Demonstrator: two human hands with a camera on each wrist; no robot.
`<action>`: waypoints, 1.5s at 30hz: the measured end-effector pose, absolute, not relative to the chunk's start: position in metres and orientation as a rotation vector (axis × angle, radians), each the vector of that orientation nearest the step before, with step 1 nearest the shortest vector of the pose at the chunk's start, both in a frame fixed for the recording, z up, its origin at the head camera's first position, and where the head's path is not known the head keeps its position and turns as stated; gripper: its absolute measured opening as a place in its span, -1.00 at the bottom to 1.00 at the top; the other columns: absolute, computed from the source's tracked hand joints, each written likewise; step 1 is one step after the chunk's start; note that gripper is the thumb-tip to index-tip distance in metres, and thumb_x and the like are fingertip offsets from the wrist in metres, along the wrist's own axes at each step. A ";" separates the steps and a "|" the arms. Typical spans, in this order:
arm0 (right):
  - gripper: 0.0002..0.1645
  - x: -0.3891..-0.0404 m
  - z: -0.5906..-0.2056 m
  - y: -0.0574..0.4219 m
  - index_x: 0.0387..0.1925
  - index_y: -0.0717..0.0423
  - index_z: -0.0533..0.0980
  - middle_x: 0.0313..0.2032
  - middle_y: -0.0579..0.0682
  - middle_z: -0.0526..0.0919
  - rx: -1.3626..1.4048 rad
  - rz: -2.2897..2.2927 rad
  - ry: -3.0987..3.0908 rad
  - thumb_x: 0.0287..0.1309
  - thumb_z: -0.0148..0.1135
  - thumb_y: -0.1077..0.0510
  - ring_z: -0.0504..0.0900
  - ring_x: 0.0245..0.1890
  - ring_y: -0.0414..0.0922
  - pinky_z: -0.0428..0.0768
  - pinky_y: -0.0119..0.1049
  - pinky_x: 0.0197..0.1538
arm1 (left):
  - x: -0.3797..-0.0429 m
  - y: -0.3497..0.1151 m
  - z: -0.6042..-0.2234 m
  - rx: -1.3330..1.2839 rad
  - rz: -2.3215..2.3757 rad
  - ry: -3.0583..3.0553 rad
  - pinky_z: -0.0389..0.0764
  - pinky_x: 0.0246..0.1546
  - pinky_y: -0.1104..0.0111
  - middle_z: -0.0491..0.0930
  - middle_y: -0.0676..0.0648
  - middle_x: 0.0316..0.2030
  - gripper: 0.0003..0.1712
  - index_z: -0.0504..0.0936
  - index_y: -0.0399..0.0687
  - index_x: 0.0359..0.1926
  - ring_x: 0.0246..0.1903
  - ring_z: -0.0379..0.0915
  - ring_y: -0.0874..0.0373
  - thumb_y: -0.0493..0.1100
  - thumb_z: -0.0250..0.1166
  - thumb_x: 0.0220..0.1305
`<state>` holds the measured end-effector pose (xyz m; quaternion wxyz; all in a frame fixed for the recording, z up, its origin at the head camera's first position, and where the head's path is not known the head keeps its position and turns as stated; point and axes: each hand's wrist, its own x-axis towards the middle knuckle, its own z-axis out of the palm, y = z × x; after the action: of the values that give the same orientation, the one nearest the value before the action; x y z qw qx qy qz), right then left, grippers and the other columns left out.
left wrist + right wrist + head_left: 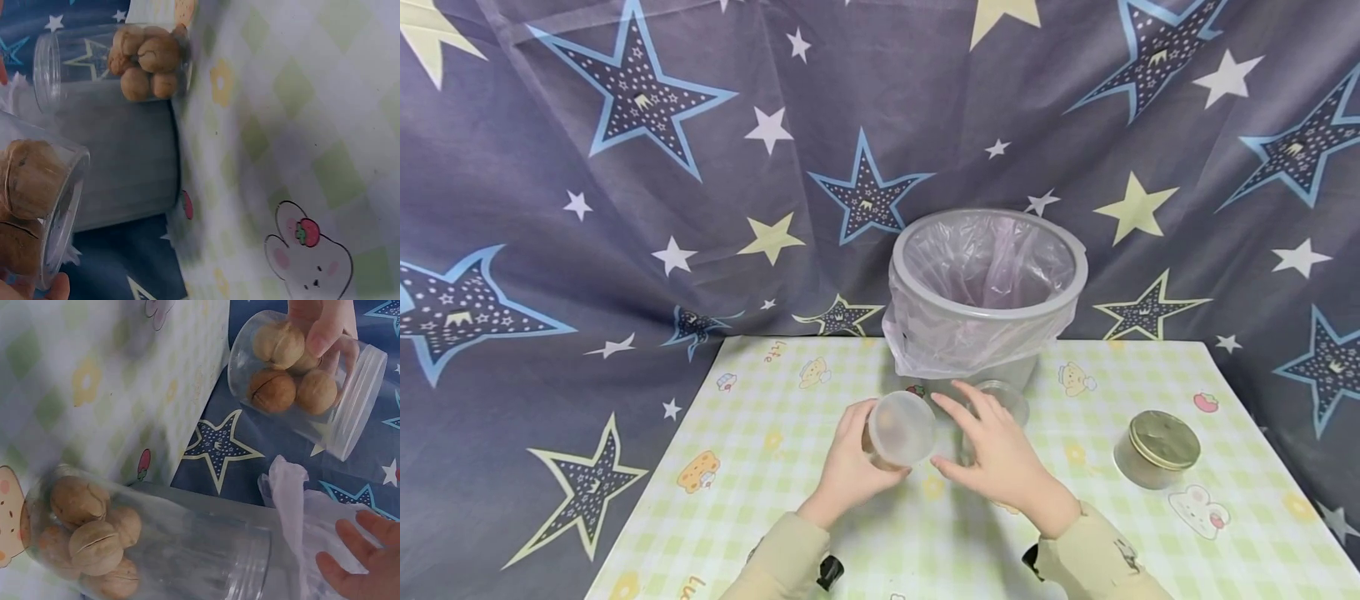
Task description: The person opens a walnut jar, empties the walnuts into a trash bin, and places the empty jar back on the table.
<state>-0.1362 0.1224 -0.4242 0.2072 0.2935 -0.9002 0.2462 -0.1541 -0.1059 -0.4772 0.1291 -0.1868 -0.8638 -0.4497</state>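
My left hand (pixel 852 465) grips a clear plastic jar (pixel 901 432) with a pale translucent top, held up off the table. Round brown nuts that look like walnuts (pixel 272 390) lie inside it, some with a split in the shell. A second clear jar (pixel 203 540) stands upright on the table, with several of the same nuts (pixel 157 55) in its bottom. Beside this standing jar my right hand (pixel 1000 454) is spread, thumb and fingers apart, overlapping it in the head view. Nothing is between the right hand's fingers (pixel 356 544).
Behind the jars stands a grey bin (pixel 992 312) lined with a thin pinkish plastic bag (pixel 925 346). A tin with a gold-green lid (pixel 1165 440) sits to the right on the green-checked tablecloth (pixel 775 517). A dark star-patterned cloth (pixel 715 208) hangs behind.
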 end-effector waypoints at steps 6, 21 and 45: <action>-0.02 -0.132 -0.421 0.119 0.31 -0.06 0.29 0.26 0.21 0.31 0.829 0.717 -2.523 -0.20 0.44 -0.19 0.44 0.13 0.17 0.53 0.18 0.01 | -0.148 -0.100 -0.472 -0.626 -1.038 -2.526 0.52 0.05 0.05 0.38 -0.10 0.11 0.02 0.36 -0.02 0.21 0.09 0.35 -0.01 -0.04 0.63 -0.39; 0.04 -0.127 -0.422 0.116 0.32 -0.01 0.26 0.23 0.24 0.32 0.876 0.720 -2.539 -0.19 0.45 -0.25 0.51 0.01 0.15 0.62 0.10 -0.23 | -0.139 -0.086 -0.467 -0.742 -0.689 -2.469 0.53 0.00 0.04 0.43 -0.13 0.05 0.03 0.40 -0.11 0.18 0.04 0.40 -0.05 0.07 0.60 -0.42; 0.01 -0.122 -0.432 0.116 0.19 0.09 0.39 0.03 0.12 0.48 0.856 0.866 -2.562 -0.39 0.61 -0.05 0.53 -0.01 0.09 0.61 0.07 -0.08 | -0.134 -0.079 -0.470 -0.790 -0.507 -2.506 0.48 0.08 0.06 0.42 -0.14 0.09 0.05 0.38 -0.07 0.21 0.11 0.37 -0.04 0.15 0.57 -0.39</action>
<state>-0.1218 0.1157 -0.4318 0.1518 0.2984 -0.8926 0.3019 -0.1337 -0.0793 -0.4704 0.2307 -0.2871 -0.9112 -0.1843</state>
